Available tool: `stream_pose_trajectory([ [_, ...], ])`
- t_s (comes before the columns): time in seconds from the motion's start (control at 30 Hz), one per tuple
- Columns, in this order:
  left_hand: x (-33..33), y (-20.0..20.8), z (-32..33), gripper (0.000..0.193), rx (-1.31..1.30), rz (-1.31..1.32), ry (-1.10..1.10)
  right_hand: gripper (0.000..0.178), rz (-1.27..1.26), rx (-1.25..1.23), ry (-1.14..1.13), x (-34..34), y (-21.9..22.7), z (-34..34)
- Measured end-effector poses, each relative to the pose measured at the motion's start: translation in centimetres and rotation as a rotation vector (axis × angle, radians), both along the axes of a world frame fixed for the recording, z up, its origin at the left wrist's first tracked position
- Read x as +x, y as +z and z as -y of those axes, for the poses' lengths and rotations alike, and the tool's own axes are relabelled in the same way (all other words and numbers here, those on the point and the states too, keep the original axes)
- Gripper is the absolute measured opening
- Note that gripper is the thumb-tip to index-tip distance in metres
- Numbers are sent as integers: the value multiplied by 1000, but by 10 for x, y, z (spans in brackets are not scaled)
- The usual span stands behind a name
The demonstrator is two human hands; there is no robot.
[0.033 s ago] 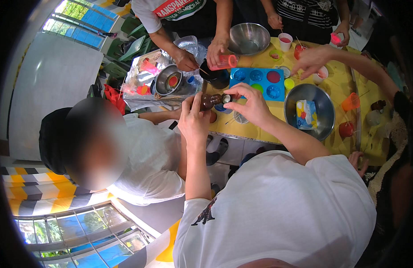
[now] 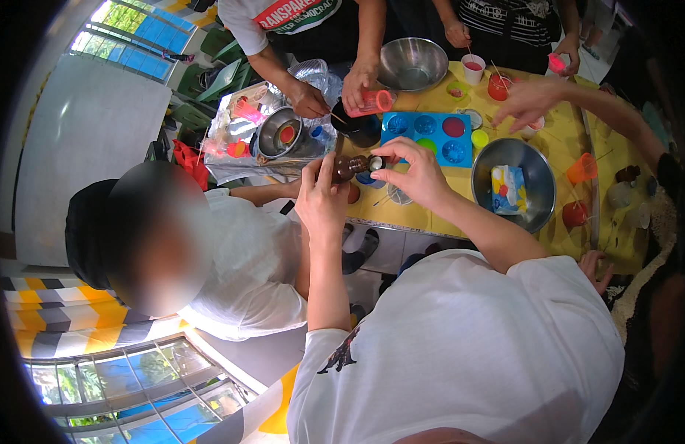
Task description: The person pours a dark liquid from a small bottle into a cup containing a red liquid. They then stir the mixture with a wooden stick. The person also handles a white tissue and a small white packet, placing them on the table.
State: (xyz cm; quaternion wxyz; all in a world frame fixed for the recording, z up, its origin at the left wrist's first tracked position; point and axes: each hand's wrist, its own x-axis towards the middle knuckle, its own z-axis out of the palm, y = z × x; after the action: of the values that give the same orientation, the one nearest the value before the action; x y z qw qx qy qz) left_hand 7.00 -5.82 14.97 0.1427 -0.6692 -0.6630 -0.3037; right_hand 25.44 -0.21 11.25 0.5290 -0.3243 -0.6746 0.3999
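Note:
My left hand point(image 2: 322, 198) is wrapped around a small brown bottle point(image 2: 348, 169), which is tilted on its side with its neck pointing right. Thumb and fingers of my right hand point(image 2: 412, 172) pinch a small dark cap point(image 2: 376, 163) with a pale inside, right at the bottle's mouth. Whether cap and neck touch I cannot tell. Just beyond my hands lies a blue mold point(image 2: 395, 127) with round cavities, some holding dark red and green fill. A black pot point(image 2: 357, 133) stands behind the bottle.
A steel bowl point(image 2: 478, 185) holding a colourful packet point(image 2: 508, 189) is right of my hands. Another steel bowl point(image 2: 412, 65) sits at the far side. Across the yellow-covered table point(image 2: 431, 214), a person's hands point(image 2: 361, 83) hold a pink cup point(image 2: 375, 102). Another person's hand point(image 2: 531, 100) reaches in from the right.
The hand reaching in from the right has shifted slightly to the right, uncovering more of a red cup. My hands, the bottle and the cap look unmoved.

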Motion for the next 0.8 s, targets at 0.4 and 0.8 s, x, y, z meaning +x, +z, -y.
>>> stream_pose_trajectory([
  [0.4, 5, 4, -5, 58, -16, -37, -5, 35, -2, -19, -5, 4, 0, -3],
  [0.8, 9, 7, -11, 59, -18, -87, -4, 36, 9, -11, -6, 10, 0, -7],
])
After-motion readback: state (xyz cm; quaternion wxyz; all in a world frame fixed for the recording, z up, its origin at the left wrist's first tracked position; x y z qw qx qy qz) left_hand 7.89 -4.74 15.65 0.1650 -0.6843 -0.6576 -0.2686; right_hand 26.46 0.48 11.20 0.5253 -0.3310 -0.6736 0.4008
